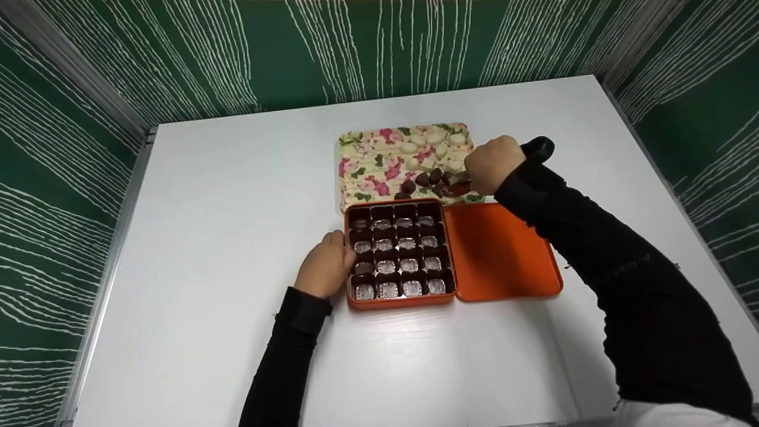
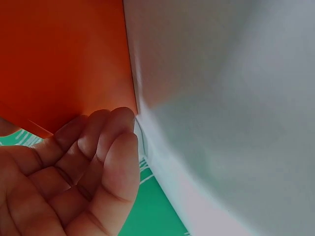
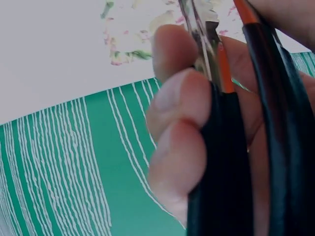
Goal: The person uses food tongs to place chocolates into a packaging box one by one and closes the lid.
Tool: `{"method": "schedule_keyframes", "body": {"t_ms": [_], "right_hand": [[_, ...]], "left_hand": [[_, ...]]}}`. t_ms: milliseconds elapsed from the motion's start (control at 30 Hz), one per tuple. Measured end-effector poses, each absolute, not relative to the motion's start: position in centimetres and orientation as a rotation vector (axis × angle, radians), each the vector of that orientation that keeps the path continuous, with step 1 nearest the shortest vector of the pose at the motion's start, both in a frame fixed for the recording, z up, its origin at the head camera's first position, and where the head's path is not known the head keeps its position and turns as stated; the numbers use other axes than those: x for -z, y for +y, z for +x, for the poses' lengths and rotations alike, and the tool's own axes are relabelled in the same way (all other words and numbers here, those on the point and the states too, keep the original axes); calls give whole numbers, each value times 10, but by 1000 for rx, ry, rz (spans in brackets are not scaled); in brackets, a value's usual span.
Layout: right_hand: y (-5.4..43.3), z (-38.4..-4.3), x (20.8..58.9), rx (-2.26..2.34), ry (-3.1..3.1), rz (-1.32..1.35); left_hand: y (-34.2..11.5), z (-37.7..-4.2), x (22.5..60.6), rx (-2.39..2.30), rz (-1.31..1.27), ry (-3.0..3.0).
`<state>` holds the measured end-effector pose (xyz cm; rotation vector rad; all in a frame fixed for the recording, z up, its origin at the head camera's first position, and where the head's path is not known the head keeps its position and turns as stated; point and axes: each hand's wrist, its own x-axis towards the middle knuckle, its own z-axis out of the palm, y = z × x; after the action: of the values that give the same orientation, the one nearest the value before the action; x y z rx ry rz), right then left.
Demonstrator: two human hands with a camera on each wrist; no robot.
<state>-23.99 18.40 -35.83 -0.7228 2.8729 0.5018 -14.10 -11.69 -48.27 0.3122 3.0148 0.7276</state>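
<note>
My right hand (image 1: 495, 163) grips a pair of tongs (image 1: 538, 149) over the right side of a floral tray. In the right wrist view the fingers (image 3: 177, 152) curl round their black handles (image 3: 224, 162), which have orange and metal parts above. The metal ends are among dark chocolates (image 1: 436, 176), partly hidden by the hand. My left hand (image 1: 325, 264) holds the left wall of an orange tin (image 1: 403, 301), its curled fingers (image 2: 118, 162) against the outside. A brown insert divides the tin into square compartments; a dark chocolate (image 1: 360, 223) sits in the far left one.
The floral tray (image 1: 362, 151) lies behind the tin and also bears several white pieces (image 1: 434, 137). An orange lid (image 1: 504, 261) lies flat along the tin's right side. The white table (image 1: 237, 237) is bordered by green walls (image 1: 273, 59) with white streaks.
</note>
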Motion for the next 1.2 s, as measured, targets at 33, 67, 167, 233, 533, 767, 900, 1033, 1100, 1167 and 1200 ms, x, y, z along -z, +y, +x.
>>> {"method": "schedule_keyframes", "body": {"t_ms": [33, 67, 167, 233, 533, 767, 900, 1033, 1100, 1167, 1200], "right_hand": [[184, -240, 360, -503, 2865, -712], [185, -240, 361, -500, 2864, -706], [186, -242, 367, -498, 2859, -696], [186, -243, 371, -491, 2862, -699], [180, -250, 381, -582, 2844, -720], [177, -255, 386, -667, 2830, -772], [176, -255, 386, -687, 2849, -785], [176, -255, 386, -669, 2874, -788], [177, -256, 384, -659, 2881, -794], [177, -256, 381, -647, 2886, -794], [177, -256, 378, -640, 2887, -792]], "left_hand": [[-117, -141, 483, -727, 315, 3015], [-117, -141, 483, -727, 314, 3016], [-117, -141, 483, -723, 314, 3015], [-117, -141, 482, -720, 316, 3014], [-117, -141, 482, -723, 313, 3010], [-116, -141, 482, -733, 331, 3028], [-116, -140, 482, -712, 352, 3044], [-117, -140, 483, -684, 379, 3059], [-117, -140, 483, -686, 377, 3063], [-117, -141, 484, -689, 370, 3056], [-117, -141, 484, -692, 366, 3055]]}}
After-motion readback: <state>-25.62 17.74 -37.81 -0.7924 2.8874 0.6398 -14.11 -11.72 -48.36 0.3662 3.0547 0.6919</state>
